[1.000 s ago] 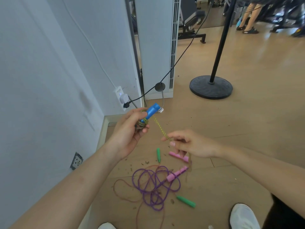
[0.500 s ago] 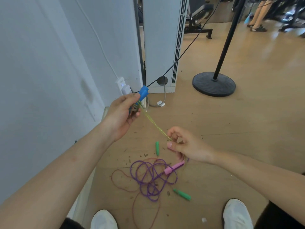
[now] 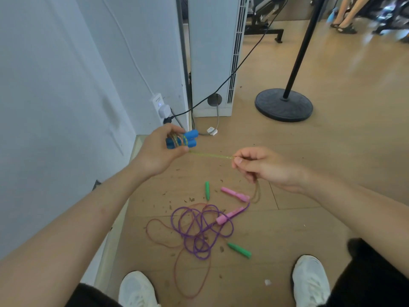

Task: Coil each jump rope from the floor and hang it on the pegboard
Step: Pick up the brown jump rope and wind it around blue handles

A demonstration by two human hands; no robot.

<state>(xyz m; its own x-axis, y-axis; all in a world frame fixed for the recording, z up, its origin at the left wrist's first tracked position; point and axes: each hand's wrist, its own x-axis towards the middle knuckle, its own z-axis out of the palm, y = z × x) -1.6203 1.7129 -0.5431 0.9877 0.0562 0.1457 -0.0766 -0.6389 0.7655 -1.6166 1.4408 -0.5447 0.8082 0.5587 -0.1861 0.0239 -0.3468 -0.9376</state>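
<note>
Your left hand (image 3: 159, 149) was raised near the wall (image 3: 55, 96), fingers closed around the two blue handles (image 3: 188, 138) with rope already wound about them. Your right hand (image 3: 263, 167) was held out level with it, palm down, thumb and forefinger pinching the yellow rope (image 3: 210, 155) so that it ran taut between the two hands, the slack drooping below your wrist. The purple rope (image 3: 199, 229) with pink handles (image 3: 234, 193) and the thin red rope (image 3: 177, 262) with green handles (image 3: 239, 249) lay tangled on the floor (image 3: 309, 207) between your shoes (image 3: 309, 282).

Glossy wood-look floor (image 3: 309, 162), plastic handles (image 3: 190, 138)
</note>
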